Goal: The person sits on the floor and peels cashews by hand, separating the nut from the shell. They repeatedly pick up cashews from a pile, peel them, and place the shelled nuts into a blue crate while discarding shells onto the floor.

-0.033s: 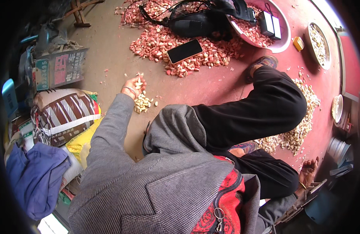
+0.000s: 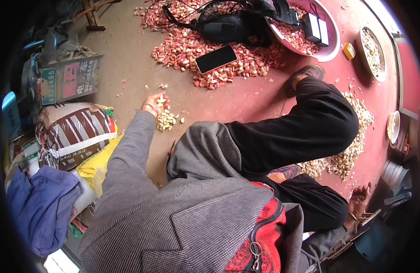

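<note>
My left hand [image 2: 155, 103] is low over the floor at left, palm up, with pale cloves that look like garlic [image 2: 161, 99] in its curled fingers. Right beside it lies a small heap of pale cloves [image 2: 166, 121], and a few loose ones lie just past the fingertips. Far to the right, my right hand [image 2: 359, 199] has its fingers apart and nothing in it. It is beside a dark slatted frame [image 2: 367, 219]. Between my hands are my bent legs in black trousers [image 2: 292, 136].
A large heap of pinkish cloves [image 2: 173, 52] lies ahead, with a phone [image 2: 216, 59] and a black bag [image 2: 235, 29] on it. A pink basin [image 2: 332, 48] is behind. At right are a pale heap [image 2: 355, 136] and a bowl [image 2: 380, 75]; at left, a packed sack [image 2: 76, 132].
The fingers of my left hand have drawn back slightly, and the cloves in them sit a little lower. My right hand has barely moved.
</note>
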`<state>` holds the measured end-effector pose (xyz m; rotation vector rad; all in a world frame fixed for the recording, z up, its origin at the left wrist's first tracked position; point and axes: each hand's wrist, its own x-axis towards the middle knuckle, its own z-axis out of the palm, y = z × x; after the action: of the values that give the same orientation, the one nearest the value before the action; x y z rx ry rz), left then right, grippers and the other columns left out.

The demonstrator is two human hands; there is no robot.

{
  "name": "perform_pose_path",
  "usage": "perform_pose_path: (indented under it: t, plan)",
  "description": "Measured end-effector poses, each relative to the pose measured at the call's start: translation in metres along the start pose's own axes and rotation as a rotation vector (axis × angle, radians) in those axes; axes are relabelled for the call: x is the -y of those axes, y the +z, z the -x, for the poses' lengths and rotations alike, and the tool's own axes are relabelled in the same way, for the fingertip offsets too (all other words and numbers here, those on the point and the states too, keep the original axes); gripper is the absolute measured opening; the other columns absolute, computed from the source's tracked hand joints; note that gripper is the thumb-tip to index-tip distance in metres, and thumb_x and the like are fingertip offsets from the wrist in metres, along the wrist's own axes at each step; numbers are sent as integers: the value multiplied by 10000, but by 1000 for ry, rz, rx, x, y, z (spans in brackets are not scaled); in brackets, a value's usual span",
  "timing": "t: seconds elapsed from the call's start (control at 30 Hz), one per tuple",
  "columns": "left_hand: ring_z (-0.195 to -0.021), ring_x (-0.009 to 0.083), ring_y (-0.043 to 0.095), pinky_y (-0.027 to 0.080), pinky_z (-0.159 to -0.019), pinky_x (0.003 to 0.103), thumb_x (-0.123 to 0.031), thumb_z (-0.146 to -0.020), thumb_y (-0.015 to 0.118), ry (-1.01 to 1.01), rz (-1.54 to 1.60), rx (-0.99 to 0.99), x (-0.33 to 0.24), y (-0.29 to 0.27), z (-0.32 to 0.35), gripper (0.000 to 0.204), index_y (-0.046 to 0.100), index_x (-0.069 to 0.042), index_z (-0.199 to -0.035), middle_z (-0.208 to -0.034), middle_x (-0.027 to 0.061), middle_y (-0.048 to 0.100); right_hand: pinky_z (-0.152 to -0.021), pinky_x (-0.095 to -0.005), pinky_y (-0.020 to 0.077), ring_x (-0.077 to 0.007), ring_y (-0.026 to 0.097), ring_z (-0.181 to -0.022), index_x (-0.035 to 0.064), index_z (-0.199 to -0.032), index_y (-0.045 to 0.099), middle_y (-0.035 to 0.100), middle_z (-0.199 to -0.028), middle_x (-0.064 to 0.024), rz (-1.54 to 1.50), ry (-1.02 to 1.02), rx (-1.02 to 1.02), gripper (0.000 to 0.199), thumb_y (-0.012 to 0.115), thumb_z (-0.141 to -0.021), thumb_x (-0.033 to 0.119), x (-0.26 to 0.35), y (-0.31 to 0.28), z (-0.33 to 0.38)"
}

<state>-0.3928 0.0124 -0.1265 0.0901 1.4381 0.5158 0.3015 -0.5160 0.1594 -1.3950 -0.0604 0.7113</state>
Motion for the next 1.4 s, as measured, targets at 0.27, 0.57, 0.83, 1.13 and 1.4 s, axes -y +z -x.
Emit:
perform_pose_path:
  t: [0.27,0.57,0.83,1.13,1.4]
  plan:
    - [-730,273,621,547,-610,373,-181,-912,605,-74,70,-144,70,-99,-31,173,598,-26,-990,-869,128,630,-747,-269,451,-122,494,-778,59,-1313,483,535,-903,-14,93,50,-83,355,542,-981,173,-6,19,9]
    - [-675,270,610,562,-595,361,-143,-894,575,0,116,-214,86,-123,-48,195,565,35,-973,-843,163,608,-744,-267,452,-115,497,-787,61,-1326,477,537,-905,5,105,26,-152,371,544,-980,177,-6,21,16]
    - [-772,307,651,568,-683,424,-190,-891,553,-2,40,-282,76,-117,-31,235,560,-9,-1041,-930,139,645,-742,-266,454,-123,504,-799,49,-1329,480,538,-909,-15,97,10,-115,374,542,-980,166,-6,16,14]
    - [-1038,389,638,549,-818,474,-179,-905,502,-24,7,-291,63,-115,-10,340,491,19,-1181,-1187,203,611,-743,-262,456,-125,510,-792,53,-1329,484,553,-906,-12,71,9,-58,370,538,-981,163,-7,10,13]
    - [-1149,439,552,495,-918,536,-194,-924,452,-41,86,-253,53,-151,-18,403,431,57,-1238,-1278,271,529,-730,-264,464,-126,514,-759,61,-1309,490,554,-874,-12,73,7,-96,366,564,-967,169,-10,14,13]
